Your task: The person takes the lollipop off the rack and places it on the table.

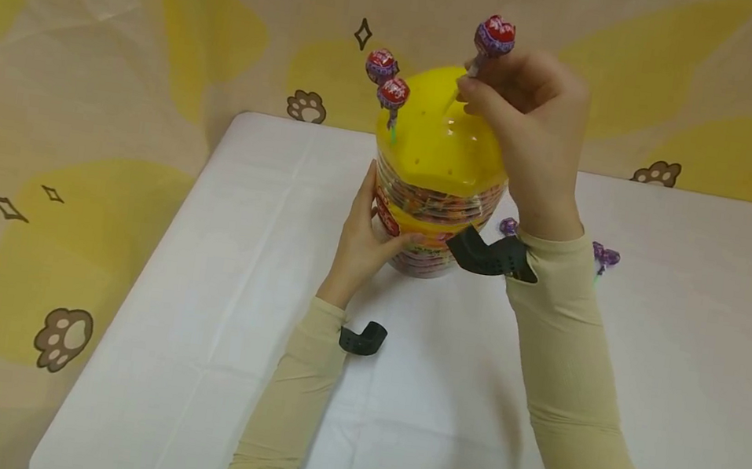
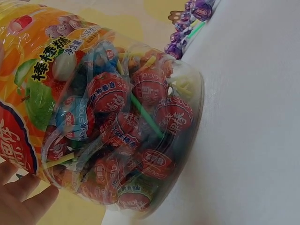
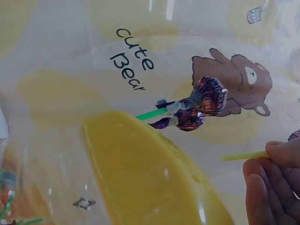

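Note:
A clear plastic candy jar (image 2: 126,117) full of wrapped lollipops stands on the table under a domed yellow lid (image 1: 425,130) dotted with small holes. My left hand (image 1: 367,245) grips the jar's side, thumb across the front label. Above the lid, my right hand (image 1: 535,113) pinches a lollipop (image 1: 495,36) by its stick, candy end up. In the right wrist view the pale yellow stick (image 3: 243,155) points at the lid, its tip apart from it. Two purple-and-red lollipops (image 1: 393,94) stand in the lid's left part, a green stick (image 3: 152,114) showing.
Purple-wrapped lollipops (image 1: 605,255) lie on the white table (image 1: 237,311) right of the jar, partly hidden by my right wrist. A patterned yellow-and-cream backdrop (image 1: 246,27) rises behind and left of the table. Black mounts (image 1: 488,253) are strapped at both wrists.

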The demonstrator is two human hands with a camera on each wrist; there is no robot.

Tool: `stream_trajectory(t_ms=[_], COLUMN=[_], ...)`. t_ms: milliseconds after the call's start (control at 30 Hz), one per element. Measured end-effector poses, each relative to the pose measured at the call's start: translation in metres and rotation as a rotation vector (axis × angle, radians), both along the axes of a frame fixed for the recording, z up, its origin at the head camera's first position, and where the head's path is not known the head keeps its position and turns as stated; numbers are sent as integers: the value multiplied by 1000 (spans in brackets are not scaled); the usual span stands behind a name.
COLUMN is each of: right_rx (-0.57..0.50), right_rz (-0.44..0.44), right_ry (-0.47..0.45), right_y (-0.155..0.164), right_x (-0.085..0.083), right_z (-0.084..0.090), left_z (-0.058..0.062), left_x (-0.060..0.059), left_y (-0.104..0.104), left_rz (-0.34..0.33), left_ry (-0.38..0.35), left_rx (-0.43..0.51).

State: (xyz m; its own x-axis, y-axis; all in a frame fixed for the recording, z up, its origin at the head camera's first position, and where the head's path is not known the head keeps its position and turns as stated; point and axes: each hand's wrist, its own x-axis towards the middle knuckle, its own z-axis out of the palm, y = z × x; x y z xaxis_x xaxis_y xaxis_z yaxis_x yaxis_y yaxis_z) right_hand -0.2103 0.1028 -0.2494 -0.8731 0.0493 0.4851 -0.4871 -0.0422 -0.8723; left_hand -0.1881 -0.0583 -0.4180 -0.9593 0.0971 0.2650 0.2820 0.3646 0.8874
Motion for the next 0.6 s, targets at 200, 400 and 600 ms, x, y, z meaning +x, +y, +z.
stream_trajectory(t_ms=[200,400,600], right_rx=[-38,-99,-186], right_rz=[-20,-16,-26], right_ry=[10,36,48], right_y=[20,46,69], right_x=[19,30,38], right_z=[-12,-33,-50], left_z=[1,-1,-4], left_x=[0,-1,-1], left_y=[1,2,0], left_rz=[-3,-9,-15], left_ry=[-13,-14,8], left_rx=[4,7,29])
